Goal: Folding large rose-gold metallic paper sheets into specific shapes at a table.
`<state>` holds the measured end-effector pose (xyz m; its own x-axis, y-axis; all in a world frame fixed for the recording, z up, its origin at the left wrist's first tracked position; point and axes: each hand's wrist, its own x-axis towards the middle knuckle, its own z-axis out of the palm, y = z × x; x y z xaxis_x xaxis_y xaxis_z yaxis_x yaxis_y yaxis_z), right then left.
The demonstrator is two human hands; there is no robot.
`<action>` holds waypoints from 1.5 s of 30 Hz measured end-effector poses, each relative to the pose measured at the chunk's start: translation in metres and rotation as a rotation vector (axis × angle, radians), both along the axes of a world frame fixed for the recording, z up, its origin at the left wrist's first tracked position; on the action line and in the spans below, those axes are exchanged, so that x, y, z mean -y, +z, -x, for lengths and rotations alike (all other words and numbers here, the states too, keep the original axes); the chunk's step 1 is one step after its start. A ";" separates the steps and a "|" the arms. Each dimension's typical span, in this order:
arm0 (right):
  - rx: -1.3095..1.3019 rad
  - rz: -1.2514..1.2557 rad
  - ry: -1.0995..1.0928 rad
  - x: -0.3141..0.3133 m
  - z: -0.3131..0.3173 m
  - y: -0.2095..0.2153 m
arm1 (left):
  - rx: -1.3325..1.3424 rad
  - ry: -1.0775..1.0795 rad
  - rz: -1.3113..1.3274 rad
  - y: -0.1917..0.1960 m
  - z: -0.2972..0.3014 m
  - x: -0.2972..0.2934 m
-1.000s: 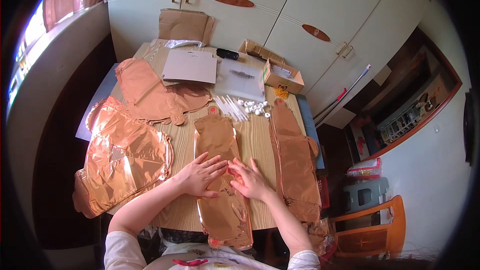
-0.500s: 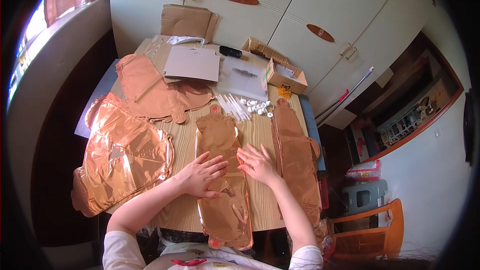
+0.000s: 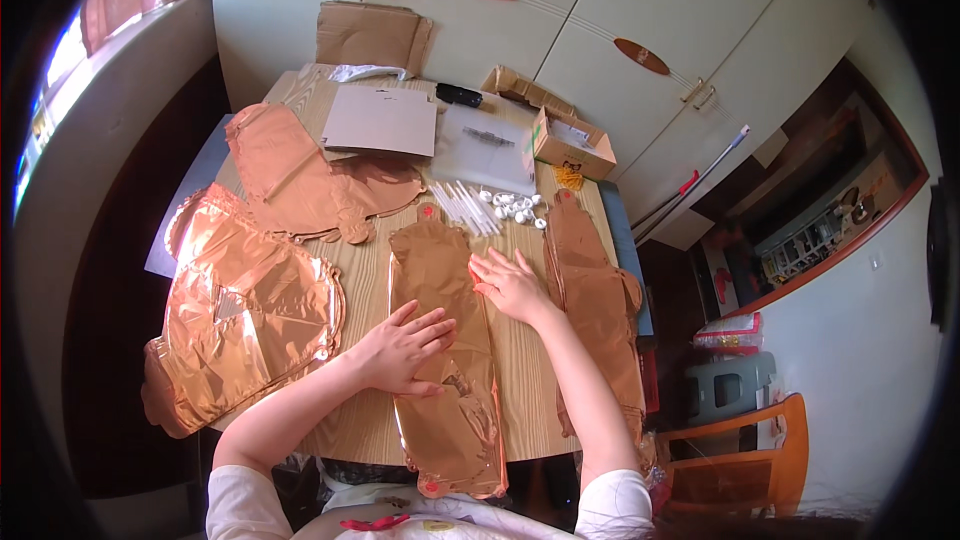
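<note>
A long, flat, copper-coloured foil balloon lies lengthwise in front of me, its near end overhanging the table edge. My left hand rests flat across its middle with the fingers spread. At the balloon's right edge is my right hand, fingers stretched out and tips touching the foil. Red dots mark both ends of the balloon. To the right lies a pile of similar flat foil balloons. Shiny, wrinkled foil balloons are on the left, and duller ones lie beyond them.
White sticks and small white cups lie past the balloon's far end. Behind are a grey-white board, a clear plastic bag, an open cardboard box and a black object. A wooden chair stands at right.
My right hand has slid away from me along the balloon's right edge. The left hand stays in place on the foil. The view has shifted slightly.
</note>
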<state>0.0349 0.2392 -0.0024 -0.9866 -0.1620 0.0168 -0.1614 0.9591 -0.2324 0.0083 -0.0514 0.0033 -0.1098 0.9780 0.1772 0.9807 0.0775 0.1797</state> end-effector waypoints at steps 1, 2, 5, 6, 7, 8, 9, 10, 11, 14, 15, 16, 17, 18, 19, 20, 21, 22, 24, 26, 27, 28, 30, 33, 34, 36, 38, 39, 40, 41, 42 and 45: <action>-0.009 -0.032 -0.001 0.002 -0.003 0.000 | -0.004 0.000 0.003 0.000 0.000 0.000; -0.017 -0.065 0.003 0.007 -0.007 -0.001 | -0.007 0.004 0.006 0.000 0.000 0.000; 0.027 -0.162 0.055 0.012 -0.024 0.003 | -0.021 0.011 0.000 0.000 -0.001 0.001; 0.055 -0.193 0.081 0.013 -0.030 0.006 | -0.024 0.013 0.000 0.000 -0.001 0.001; 0.103 -0.171 0.060 0.015 -0.036 0.009 | -0.027 0.016 0.001 0.000 -0.001 0.002; 0.053 -0.111 0.022 0.013 -0.044 0.006 | -0.033 0.014 0.000 0.001 0.000 0.001; 0.002 -0.051 -0.014 0.012 -0.053 0.001 | -0.031 0.015 0.003 0.000 0.000 0.000; -0.049 0.008 -0.050 0.010 -0.060 -0.003 | -0.029 0.016 0.006 -0.001 -0.001 0.000; -0.060 0.017 -0.041 0.012 -0.063 0.001 | -0.031 0.019 0.010 -0.001 0.000 -0.001; -0.028 -0.006 0.020 0.022 -0.068 0.011 | -0.030 0.022 0.014 0.001 -0.001 0.001; 0.027 -0.046 0.060 0.029 -0.069 0.014 | -0.037 0.024 0.017 0.000 -0.001 0.002; 0.082 -0.086 0.101 0.034 -0.069 0.015 | -0.043 0.027 0.020 0.000 0.000 0.003; 0.030 -0.038 0.102 0.035 -0.073 0.008 | -0.049 0.022 0.020 0.000 -0.001 0.002; 0.002 -0.019 0.093 0.032 -0.071 0.004 | -0.049 0.018 0.018 0.000 -0.001 0.001; -0.025 -0.001 0.086 0.030 -0.068 0.000 | -0.049 0.014 0.016 0.000 0.000 0.000; -0.052 0.021 0.080 0.028 -0.065 -0.003 | -0.049 0.012 0.016 -0.001 0.000 0.000; -0.038 0.014 0.070 0.023 -0.060 -0.003 | -0.045 0.006 0.007 0.000 0.000 0.000; -0.026 0.007 0.056 0.019 -0.054 -0.005 | -0.042 0.001 -0.002 0.001 0.000 0.000; -0.003 -0.006 0.034 0.015 -0.040 -0.004 | -0.039 -0.001 -0.005 0.001 0.000 0.000; 0.039 0.007 0.001 0.014 -0.029 -0.002 | -0.039 0.003 0.007 -0.001 0.000 0.001; 0.055 0.009 -0.012 0.014 -0.023 0.000 | -0.037 0.005 0.004 -0.001 0.000 0.002; 0.071 0.010 -0.025 0.014 -0.018 0.002 | -0.035 0.007 0.000 0.000 0.000 0.002; 0.056 0.004 -0.047 0.008 -0.011 -0.001 | -0.031 0.000 -0.002 0.001 -0.001 0.000; -0.023 -0.029 -0.044 0.008 -0.005 -0.004 | -0.027 -0.002 0.003 0.002 0.001 -0.002; -0.068 -0.032 -0.030 0.010 -0.012 -0.005 | -0.027 -0.006 0.009 0.002 -0.001 -0.003; -0.123 0.001 0.056 0.021 -0.027 -0.001 | -0.030 0.005 0.013 0.001 0.000 -0.001; -0.134 0.074 0.175 0.030 -0.056 0.004 | -0.032 0.010 0.005 -0.001 0.000 0.001; -0.124 0.055 0.196 0.032 -0.072 0.003 | -0.028 0.011 -0.004 -0.002 0.000 0.001; -0.114 0.036 0.218 0.033 -0.087 0.002 | -0.024 0.012 -0.013 -0.003 0.000 0.001; -0.107 0.021 0.235 0.034 -0.100 0.000 | -0.024 0.008 -0.018 -0.002 0.000 0.001; -0.104 0.029 0.229 0.034 -0.109 -0.002 | -0.023 0.008 -0.020 -0.002 0.000 0.001; -0.117 0.039 0.212 0.034 -0.127 0.000 | -0.021 0.004 -0.032 0.000 0.000 0.000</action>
